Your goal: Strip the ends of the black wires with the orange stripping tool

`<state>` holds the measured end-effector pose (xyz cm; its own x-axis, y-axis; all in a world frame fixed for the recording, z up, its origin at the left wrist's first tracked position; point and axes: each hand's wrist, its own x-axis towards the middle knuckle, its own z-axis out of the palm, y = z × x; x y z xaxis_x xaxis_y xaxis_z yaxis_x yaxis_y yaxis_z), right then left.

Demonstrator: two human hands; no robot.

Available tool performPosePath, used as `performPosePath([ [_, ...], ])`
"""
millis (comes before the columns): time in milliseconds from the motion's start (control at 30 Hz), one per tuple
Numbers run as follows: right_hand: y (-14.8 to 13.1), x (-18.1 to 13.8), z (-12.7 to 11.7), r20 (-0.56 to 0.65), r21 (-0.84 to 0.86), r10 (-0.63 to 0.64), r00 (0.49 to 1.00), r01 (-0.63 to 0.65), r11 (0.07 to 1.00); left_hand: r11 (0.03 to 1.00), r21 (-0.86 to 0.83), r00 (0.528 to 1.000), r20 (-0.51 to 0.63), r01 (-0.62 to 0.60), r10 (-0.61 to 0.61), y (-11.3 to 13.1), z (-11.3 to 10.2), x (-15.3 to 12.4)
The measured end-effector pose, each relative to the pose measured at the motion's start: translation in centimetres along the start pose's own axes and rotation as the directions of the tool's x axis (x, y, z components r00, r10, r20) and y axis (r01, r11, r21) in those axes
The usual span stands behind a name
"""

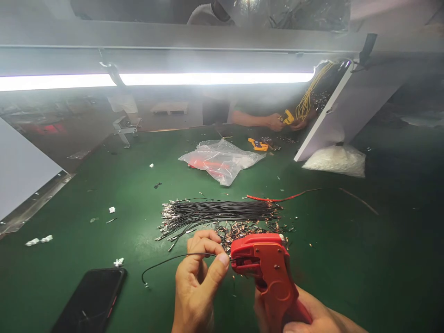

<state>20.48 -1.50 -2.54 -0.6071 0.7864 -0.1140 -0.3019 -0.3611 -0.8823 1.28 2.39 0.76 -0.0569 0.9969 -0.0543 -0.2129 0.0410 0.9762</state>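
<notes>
My left hand [198, 277] pinches a thin black wire [166, 262] between thumb and forefinger, its free end trailing left over the green table [86, 194]. The wire's other end sits in the jaws of a red wire stripper [268, 273], which my right hand [305, 317] grips by the handles at the bottom edge. Just beyond my hands lies a bundle of black wires [215, 212] with metal terminals at the left ends. Small stripped bits [243, 229] are scattered in front of the bundle.
A black phone [92, 300] lies at the bottom left. A clear plastic bag [222, 159] with red contents sits mid-table, a red wire [277, 199] beside the bundle. Across the table another person's hands [277, 121] hold a yellow tool near yellow wires [308, 99]. A white bag [335, 159] lies right.
</notes>
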Motion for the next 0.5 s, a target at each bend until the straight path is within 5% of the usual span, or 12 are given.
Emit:
performPosePath([
  [500, 1.1, 0.3, -1.7, 0.081, -0.096, 0.003, 0.997, 0.005, 0.995, 1.0, 0.014, 0.999, -0.05, 0.001, 0.0, -0.3, 0.2, 0.3],
])
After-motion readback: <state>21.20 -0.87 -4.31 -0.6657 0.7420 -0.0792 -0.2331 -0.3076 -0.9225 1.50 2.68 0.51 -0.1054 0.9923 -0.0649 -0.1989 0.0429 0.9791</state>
